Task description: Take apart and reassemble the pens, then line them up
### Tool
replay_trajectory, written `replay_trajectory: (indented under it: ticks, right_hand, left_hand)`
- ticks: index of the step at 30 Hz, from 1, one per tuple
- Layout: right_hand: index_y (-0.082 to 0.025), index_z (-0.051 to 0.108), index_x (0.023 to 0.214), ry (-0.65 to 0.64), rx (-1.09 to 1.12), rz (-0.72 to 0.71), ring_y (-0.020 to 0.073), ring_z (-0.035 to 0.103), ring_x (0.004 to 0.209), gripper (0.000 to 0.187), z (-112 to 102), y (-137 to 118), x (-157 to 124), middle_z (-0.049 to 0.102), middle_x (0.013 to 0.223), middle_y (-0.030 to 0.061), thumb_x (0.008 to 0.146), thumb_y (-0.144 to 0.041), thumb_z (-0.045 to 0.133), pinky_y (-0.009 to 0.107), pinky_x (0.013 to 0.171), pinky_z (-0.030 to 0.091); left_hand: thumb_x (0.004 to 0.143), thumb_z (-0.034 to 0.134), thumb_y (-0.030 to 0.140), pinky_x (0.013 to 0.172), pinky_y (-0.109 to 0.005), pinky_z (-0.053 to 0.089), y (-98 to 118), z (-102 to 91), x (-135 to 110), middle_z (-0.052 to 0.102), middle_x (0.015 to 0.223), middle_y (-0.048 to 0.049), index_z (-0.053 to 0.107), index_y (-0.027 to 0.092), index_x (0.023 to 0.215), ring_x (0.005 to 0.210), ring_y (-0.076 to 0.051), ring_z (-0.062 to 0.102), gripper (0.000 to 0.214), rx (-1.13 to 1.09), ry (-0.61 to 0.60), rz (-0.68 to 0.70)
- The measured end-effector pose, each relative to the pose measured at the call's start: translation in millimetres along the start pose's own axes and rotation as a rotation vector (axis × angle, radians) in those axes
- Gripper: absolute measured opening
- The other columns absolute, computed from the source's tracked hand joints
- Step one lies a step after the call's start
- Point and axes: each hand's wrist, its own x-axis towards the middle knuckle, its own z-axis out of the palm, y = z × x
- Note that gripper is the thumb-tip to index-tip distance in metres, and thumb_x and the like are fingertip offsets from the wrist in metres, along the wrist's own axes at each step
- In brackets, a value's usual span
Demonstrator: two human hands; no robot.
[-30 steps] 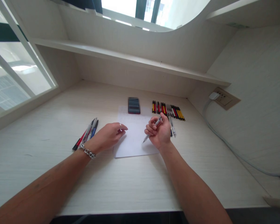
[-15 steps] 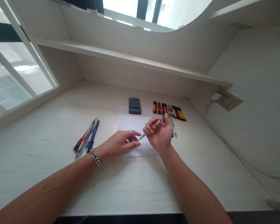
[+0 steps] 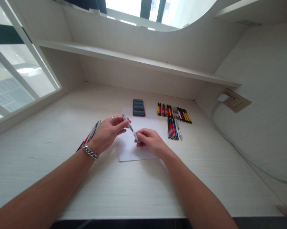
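Now the pen (image 3: 131, 128) slants the other way: its one end used to point down to the left, and now it slopes from up on the left down to the right. Both my hands have turned and moved to get around it. My left hand (image 3: 110, 130) is partly open, with the thumb and a finger pinching the pen near its far end. My right hand (image 3: 151, 140) is curled up, and its thumb and fingers hold the near end. The pen is over the paper (image 3: 131, 152), between my hands. I can't tell if it touches the paper.

Some loose pens (image 3: 93, 131) lie behind my left wrist, partly hidden by it. On the right, a long row (image 3: 168, 110) has yellow, red, black and clear pens. Just nearer to me is a short row (image 3: 174, 129) with black, red, blue and clear ones. A dark box (image 3: 139, 108) sits at the paper's far edge; its top is blurry. It's all on the desk (image 3: 133, 190).
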Motion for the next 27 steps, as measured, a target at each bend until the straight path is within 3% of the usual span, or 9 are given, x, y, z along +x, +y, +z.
replay_trajectory:
  ticks: [3, 5, 9, 12, 16, 19, 23, 27]
  right_hand:
    - [-0.018, 0.067, 0.079, -0.085, -0.179, -0.078, 0.0127, 0.059, 0.067, 0.021, 12, 0, -3, 0.065, 0.073, 0.0028, 0.081, -0.038, 0.062, 0.025, 0.063, 0.045]
    - [-0.017, 0.066, 0.076, -0.032, -0.251, -0.111, 0.0128, 0.058, 0.067, 0.024, 10, -3, -3, 0.065, 0.073, 0.003, 0.081, -0.041, 0.062, 0.025, 0.062, 0.045]
    - [-0.018, 0.061, 0.08, 0.139, -0.128, -0.137, 0.0111, 0.055, 0.056, 0.033, -5, -9, -2, 0.063, 0.067, 0.0012, 0.081, -0.052, 0.057, 0.024, 0.053, 0.043]
    - [-0.018, 0.062, 0.081, 0.153, -0.152, -0.142, 0.0096, 0.051, 0.05, 0.034, -8, -11, -4, 0.061, 0.063, 0.0, 0.081, -0.052, 0.057, 0.022, 0.049, 0.04]
    - [-0.018, 0.063, 0.074, 0.158, -0.29, -0.179, 0.0102, 0.053, 0.053, 0.027, -7, -12, -6, 0.064, 0.064, 0.0009, 0.082, -0.043, 0.059, 0.022, 0.052, 0.041]
    - [-0.018, 0.064, 0.076, 0.198, -0.295, -0.162, 0.0107, 0.054, 0.054, 0.023, -11, -11, -5, 0.065, 0.066, 0.0019, 0.082, -0.04, 0.058, 0.023, 0.052, 0.042]
    - [-0.017, 0.064, 0.067, 0.142, -0.288, -0.084, 0.0093, 0.05, 0.048, 0.031, -15, -6, -2, 0.063, 0.061, 0.0021, 0.084, -0.041, 0.055, 0.022, 0.046, 0.037]
    - [-0.017, 0.067, 0.069, 0.165, -0.257, -0.156, 0.0092, 0.048, 0.049, 0.026, -12, -4, 1, 0.06, 0.058, -0.0002, 0.083, -0.038, 0.057, 0.022, 0.047, 0.036]
  left_hand:
    - [0.08, 0.064, 0.044, 0.071, -0.031, 0.05, -2, 6.3, -3, 0.068, 0.088, -0.0085, 0.065, 0.012, 0.095, 0.078, -0.017, 0.062, 0.035, 0.053, -0.123, 0.001]
    - [0.082, 0.061, 0.045, 0.067, -0.03, 0.05, -4, 9.3, -6, 0.068, 0.08, -0.0063, 0.065, 0.013, 0.098, 0.071, -0.016, 0.061, 0.036, 0.186, -0.182, 0.044]
    - [0.083, 0.059, 0.043, 0.064, -0.027, 0.046, -9, 12.1, -10, 0.068, 0.078, -0.0035, 0.068, 0.02, 0.104, 0.066, -0.015, 0.059, 0.032, 0.588, -0.151, 0.251]
    - [0.082, 0.062, 0.041, 0.066, -0.026, 0.046, -10, 12.2, -12, 0.07, 0.083, -0.003, 0.07, 0.022, 0.096, 0.069, -0.014, 0.059, 0.025, 0.759, -0.174, 0.349]
    - [0.081, 0.062, 0.039, 0.072, -0.027, 0.047, -7, 6.3, -10, 0.073, 0.09, -0.0021, 0.069, 0.023, 0.098, 0.077, -0.017, 0.064, 0.024, 0.863, -0.191, 0.323]
    - [0.085, 0.057, 0.039, 0.075, -0.028, 0.046, -6, 1.2, -7, 0.073, 0.094, -0.0022, 0.07, 0.024, 0.098, 0.083, -0.019, 0.065, 0.024, 0.955, -0.215, 0.335]
    - [0.086, 0.055, 0.033, 0.076, -0.029, 0.045, -7, 1.7, -6, 0.073, 0.092, -0.0031, 0.07, 0.023, 0.093, 0.083, -0.02, 0.065, 0.019, 1.021, -0.179, 0.371]
    - [0.086, 0.053, 0.032, 0.071, -0.028, 0.044, -4, 3.0, -8, 0.073, 0.088, -0.0022, 0.07, 0.023, 0.092, 0.079, -0.019, 0.064, 0.02, 1.006, -0.161, 0.328]
